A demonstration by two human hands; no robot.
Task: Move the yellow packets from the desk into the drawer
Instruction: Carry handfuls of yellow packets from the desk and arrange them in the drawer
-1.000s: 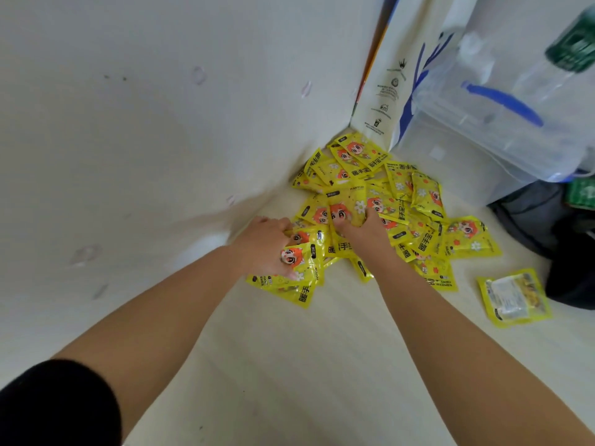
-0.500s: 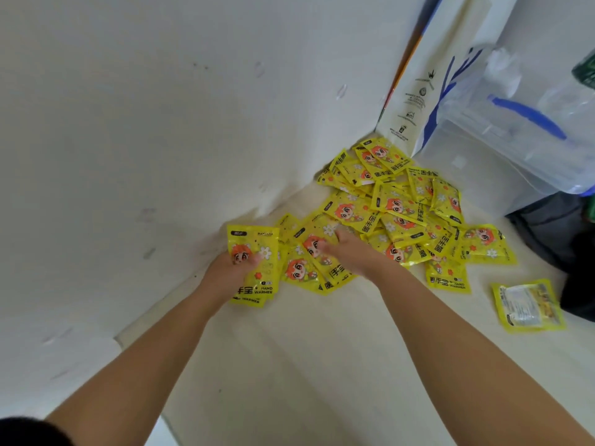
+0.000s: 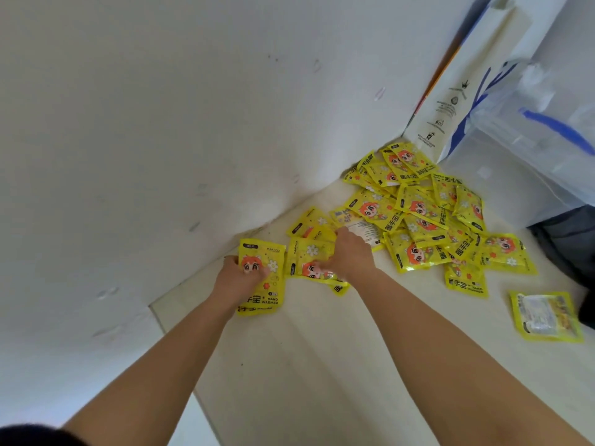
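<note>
Left hand [image 3: 236,281], fingers clamped on a yellow packet [image 3: 262,278]. Right hand [image 3: 349,254] at its 3 o'clock, fingers pinching another packet [image 3: 309,257]. Pile [image 3: 418,214] on bench [image 3: 322,365].

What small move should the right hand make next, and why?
Probably slide the packets under the right hand toward the stack that the left hand holds. They lie just beside it, and the pile remains on the desk.

Yellow packets [image 3: 418,217] printed with a cartoon face are lying heaped on the desk [image 3: 322,365], right of centre; one packet [image 3: 545,316] is lying apart at the right edge.
</note>
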